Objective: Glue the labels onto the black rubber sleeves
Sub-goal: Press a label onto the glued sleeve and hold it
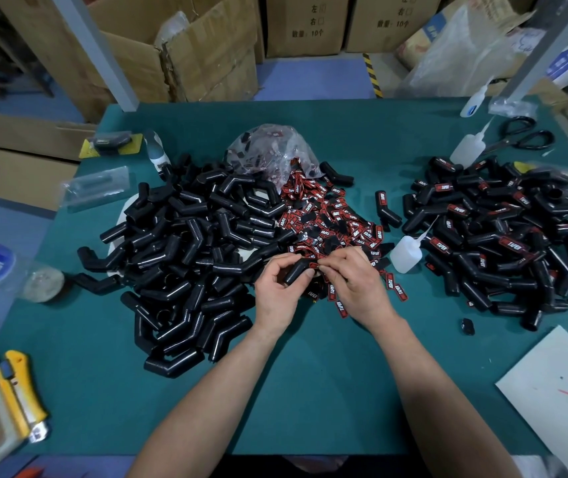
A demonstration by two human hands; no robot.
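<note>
2 grips: L hand (277,291) curls round sleeve (295,270), R hand (355,284) pinches label (314,265); open mat (310,391) toward near edge.

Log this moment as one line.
left hand: holds black sleeve | right hand: pinches label at sleeve | glue bottle: upright, untouched

Smooth, shiny black rubber sleeve (296,270) in the left grip (275,291). Under it, flat matt green worktop (310,391). Just right, cloudy white plastic glue bottle (405,253). Beyond, crinkly clear plastic bag (268,146), shiny red-and-black labels (331,215).
</note>
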